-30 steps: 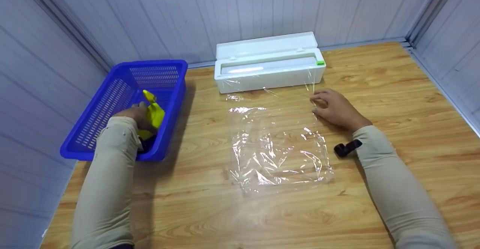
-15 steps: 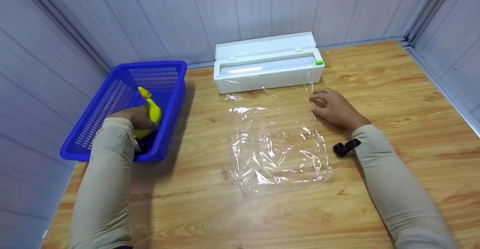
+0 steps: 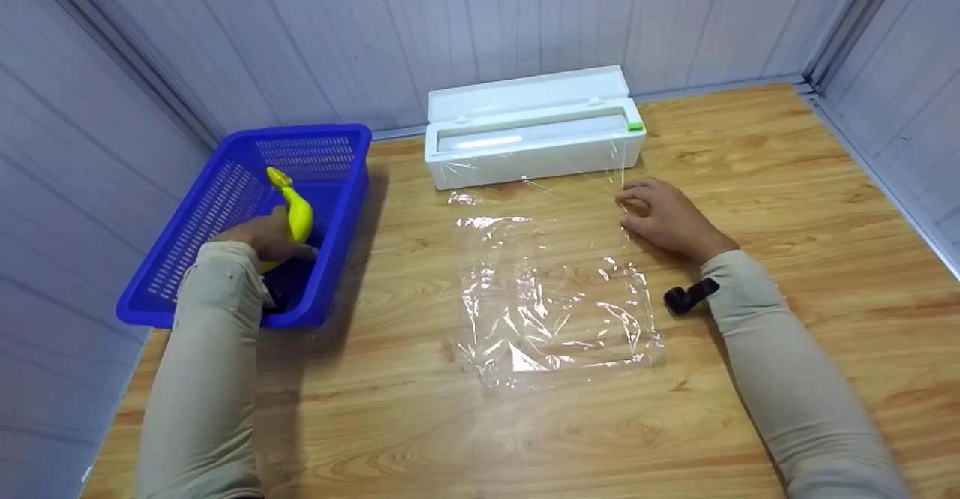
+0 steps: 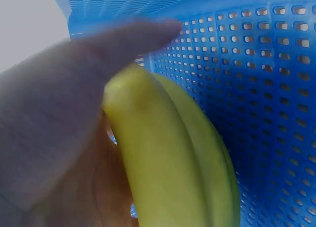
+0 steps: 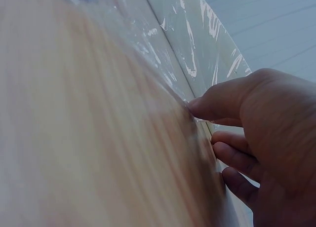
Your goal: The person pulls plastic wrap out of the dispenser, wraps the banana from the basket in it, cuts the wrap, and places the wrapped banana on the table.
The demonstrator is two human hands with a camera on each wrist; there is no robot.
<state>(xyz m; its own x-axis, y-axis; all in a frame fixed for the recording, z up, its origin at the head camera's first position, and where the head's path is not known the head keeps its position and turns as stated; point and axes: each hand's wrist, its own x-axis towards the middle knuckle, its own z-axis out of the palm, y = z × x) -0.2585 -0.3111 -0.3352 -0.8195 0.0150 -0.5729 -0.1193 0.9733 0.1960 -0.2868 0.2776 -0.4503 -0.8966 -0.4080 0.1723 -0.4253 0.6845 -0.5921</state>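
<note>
In the blue plastic basket (image 3: 339, 217), my left hand (image 3: 264, 238) grips a bunch of yellow bananas (image 3: 301, 219), its stem end pointing up toward the back. The left wrist view shows the thumb reaching across the top of the bananas (image 4: 163, 158), close to the perforated basket wall (image 4: 266, 74). Over at the right, my right hand (image 3: 670, 220) pinches the side edge of a sheet of clear plastic wrap (image 3: 529, 360) between thumb and forefinger, the other fingers loosely bent. The sheet runs forward over the table from a white wrap dispenser box (image 3: 536, 163).
The dispenser's lid (image 3: 529, 92) stands raised near the back wall, and a green slide cutter (image 3: 634, 127) sits at its right end. Wall panels enclose the wooden table (image 3: 420, 424) at the back and sides. A dark object (image 3: 279, 300) lies under the left wrist in the basket.
My left hand has shifted slightly left inside the basket, and the bananas have tilted with their stem end moving left and back. The right hand and the plastic wrap have stayed nearly still.
</note>
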